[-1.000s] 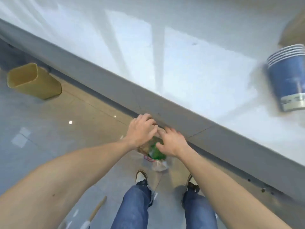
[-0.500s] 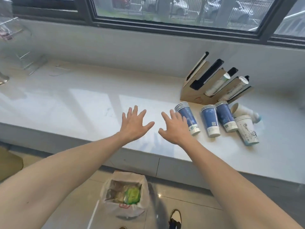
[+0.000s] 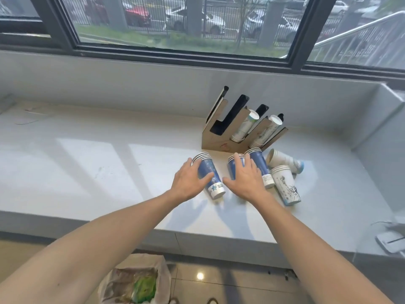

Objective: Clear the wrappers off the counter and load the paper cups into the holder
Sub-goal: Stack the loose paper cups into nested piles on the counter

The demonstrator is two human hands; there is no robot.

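Several stacks of paper cups lie on the white counter (image 3: 87,167) in front of a brown slotted cup holder (image 3: 219,142). My left hand (image 3: 188,183) rests flat on the leftmost blue stack (image 3: 214,185), fingers at its rim and thumb across its side. Spread fingers of my right hand (image 3: 246,181) cover the middle blue stack (image 3: 231,163). A third blue stack (image 3: 260,165) and two white stacks (image 3: 287,187) (image 3: 285,161) lie to the right. The holder's two right slots hold white cups (image 3: 245,126) (image 3: 266,132); its left slots are empty.
On the floor below the counter edge stands an open plastic bag (image 3: 135,284) with green and brown wrappers inside. A white device (image 3: 392,242) with a cable lies at the counter's right end. A wall and window run behind the holder.
My view rose from the bag on the floor to the counter. Both hands let go of the wrappers, opened, and moved forward onto the blue cup stacks.
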